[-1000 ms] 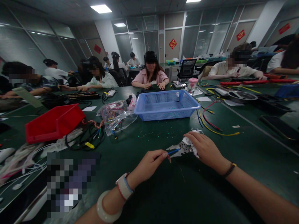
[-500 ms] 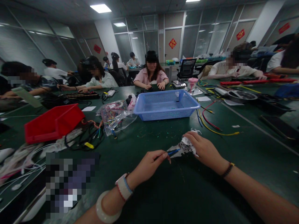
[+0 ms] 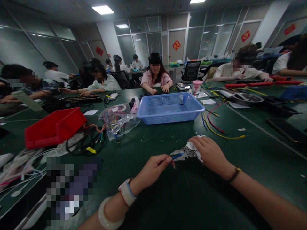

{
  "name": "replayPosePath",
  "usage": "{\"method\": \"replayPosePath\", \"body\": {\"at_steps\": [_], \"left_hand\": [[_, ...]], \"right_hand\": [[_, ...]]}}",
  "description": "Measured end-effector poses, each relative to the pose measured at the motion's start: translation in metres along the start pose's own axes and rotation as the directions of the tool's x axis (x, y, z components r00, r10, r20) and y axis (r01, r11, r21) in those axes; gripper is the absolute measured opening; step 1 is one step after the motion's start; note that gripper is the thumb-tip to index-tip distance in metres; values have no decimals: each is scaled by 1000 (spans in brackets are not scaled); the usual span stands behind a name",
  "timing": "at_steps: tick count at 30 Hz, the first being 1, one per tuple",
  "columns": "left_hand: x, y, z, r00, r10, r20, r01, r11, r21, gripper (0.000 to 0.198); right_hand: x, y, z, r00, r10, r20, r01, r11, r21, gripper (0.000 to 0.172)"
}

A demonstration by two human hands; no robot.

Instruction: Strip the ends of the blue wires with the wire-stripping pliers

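Between thumb and fingers, my left hand (image 3: 154, 167) pinches a short blue wire (image 3: 177, 156). The wire's far end lies against the metal jaws of a wire stripper (image 3: 188, 153). My right hand (image 3: 211, 151) is wrapped round the stripper's handles, which have white tissue-like material (image 3: 192, 146) about them. That hand hides most of the handles. The stripper's flat, holed head points left toward my left hand, low over the green table (image 3: 153, 198). Small scraps and thin wire strands (image 3: 168, 138) lie on the table just beyond the tool.
Beyond my hands stands a blue mesh basket (image 3: 170, 118). To its left are a clear bag of wires (image 3: 120, 123), a red bin (image 3: 55, 127) and black cables (image 3: 79, 145). Red and yellow wires (image 3: 227, 136) lie at right, near a phone (image 3: 285, 129). Co-workers sit across the table.
My hands and the stripper stay almost in place. The right hand's fingers sit slightly lower on the white-wrapped handles. Across the table, a co-worker's arm has shifted a little.
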State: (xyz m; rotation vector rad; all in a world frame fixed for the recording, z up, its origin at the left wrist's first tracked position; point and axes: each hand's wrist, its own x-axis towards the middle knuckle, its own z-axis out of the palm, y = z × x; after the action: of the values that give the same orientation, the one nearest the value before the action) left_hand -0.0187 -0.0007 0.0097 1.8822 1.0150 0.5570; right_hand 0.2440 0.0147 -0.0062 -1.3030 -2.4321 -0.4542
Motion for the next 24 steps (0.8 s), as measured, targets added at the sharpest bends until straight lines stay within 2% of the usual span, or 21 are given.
{"method": "replayPosePath", "body": {"at_steps": [4, 7, 11, 18, 24], "left_hand": [[1, -1, 0, 1000, -15, 17, 15, 1000, -1, 39], [1, 0, 0, 1000, -16, 23, 16, 1000, -8, 39], [0, 1, -1, 999, -16, 32, 17, 1000, -10, 39], [0, 1, -1, 999, -13, 36, 14, 999, -37, 37], [0, 3, 0, 999, -9, 48, 12, 998, -61, 33]], "right_hand": [[0, -4, -3, 995, 28, -99, -36, 996, -85, 32], [2, -3, -2, 985, 1, -172, -14, 997, -70, 32], [3, 4, 4, 988, -88, -127, 93, 995, 34, 34], [1, 8, 5, 999, -25, -28, 28, 995, 100, 27], [0, 9, 3, 1000, -28, 0, 28, 999, 39, 19]]}}
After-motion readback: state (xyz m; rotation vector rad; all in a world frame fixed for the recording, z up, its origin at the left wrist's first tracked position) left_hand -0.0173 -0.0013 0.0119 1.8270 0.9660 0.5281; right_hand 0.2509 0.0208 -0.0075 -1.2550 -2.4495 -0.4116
